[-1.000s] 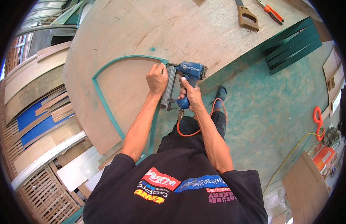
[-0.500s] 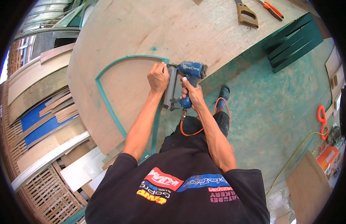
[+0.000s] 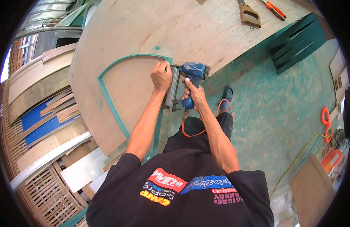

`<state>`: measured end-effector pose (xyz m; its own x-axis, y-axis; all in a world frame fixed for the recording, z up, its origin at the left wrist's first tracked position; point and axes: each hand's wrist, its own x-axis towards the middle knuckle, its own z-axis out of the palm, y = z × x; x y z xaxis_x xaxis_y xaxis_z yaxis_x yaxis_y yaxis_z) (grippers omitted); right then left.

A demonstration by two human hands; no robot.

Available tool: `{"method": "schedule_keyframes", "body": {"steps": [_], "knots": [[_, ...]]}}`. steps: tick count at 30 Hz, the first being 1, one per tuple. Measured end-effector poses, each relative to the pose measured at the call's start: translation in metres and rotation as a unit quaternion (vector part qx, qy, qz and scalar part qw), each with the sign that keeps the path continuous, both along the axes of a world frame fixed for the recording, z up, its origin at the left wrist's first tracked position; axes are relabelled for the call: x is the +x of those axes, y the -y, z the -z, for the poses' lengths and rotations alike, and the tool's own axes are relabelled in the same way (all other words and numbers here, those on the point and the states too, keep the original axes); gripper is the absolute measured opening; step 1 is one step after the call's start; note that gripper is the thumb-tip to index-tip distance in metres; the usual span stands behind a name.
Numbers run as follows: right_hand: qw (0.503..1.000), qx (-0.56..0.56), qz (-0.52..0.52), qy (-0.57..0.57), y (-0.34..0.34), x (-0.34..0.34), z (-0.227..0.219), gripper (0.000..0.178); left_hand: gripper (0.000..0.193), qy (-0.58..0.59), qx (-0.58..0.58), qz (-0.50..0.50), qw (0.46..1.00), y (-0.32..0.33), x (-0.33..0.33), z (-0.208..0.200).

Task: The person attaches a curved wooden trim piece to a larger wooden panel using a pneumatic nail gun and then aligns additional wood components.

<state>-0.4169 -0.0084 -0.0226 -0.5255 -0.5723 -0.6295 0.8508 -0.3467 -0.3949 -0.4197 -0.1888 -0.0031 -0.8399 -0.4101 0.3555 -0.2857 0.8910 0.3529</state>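
Observation:
A blue nail gun with a grey magazine is in my right hand, whose fingers wrap round its handle. Its nose end points left, against the upper right corner of a thin teal wooden frame. My left hand is closed at that same corner, just left of the magazine, and appears to grip the frame; its fingertips are hidden. The frame has a curved top and lies partly on the plywood table. The nail gun and my left forearm cover parts of it. An orange air hose runs from the handle's base.
A handsaw and orange-handled pliers lie at the table's far right. Beyond the edge, a dark green slatted piece stands on the green-stained floor. Wood boards are stacked at left. A coiled orange hose lies at right.
The view has shifted very slightly. Both hands, the nail gun and the frame hold nearly the same positions relative to each other.

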Motion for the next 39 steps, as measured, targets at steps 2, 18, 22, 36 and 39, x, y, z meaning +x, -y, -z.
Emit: {"method": "schedule_keyframes", "body": {"steps": [2, 18, 22, 36, 39], "knots": [[1.0, -0.014, 0.0, 0.005, 0.001, -0.001, -0.001, 0.039, 0.009, 0.009, 0.012, -0.004, 1.0, 0.005, 0.0, -0.004], [0.995, 0.004, -0.096, -0.004, -0.016, -0.006, -0.008, 0.044, 0.049, 0.098, -0.073, -0.135, 0.983, -0.046, 0.131, -0.015], [0.996, 0.006, -0.088, -0.014, -0.013, -0.009, -0.005, 0.042, 0.045, 0.066, -0.058, -0.091, 0.992, -0.032, 0.132, -0.01], [0.999, 0.039, 0.0, -0.037, 0.002, 0.011, -0.018, 0.039, 0.041, 0.016, 0.022, -0.056, 0.998, -0.017, 0.108, -0.012], [0.998, 0.043, 0.01, -0.039, 0.004, 0.015, -0.02, 0.039, 0.039, -0.017, 0.043, -0.049, 0.998, -0.017, 0.104, -0.017]]}}
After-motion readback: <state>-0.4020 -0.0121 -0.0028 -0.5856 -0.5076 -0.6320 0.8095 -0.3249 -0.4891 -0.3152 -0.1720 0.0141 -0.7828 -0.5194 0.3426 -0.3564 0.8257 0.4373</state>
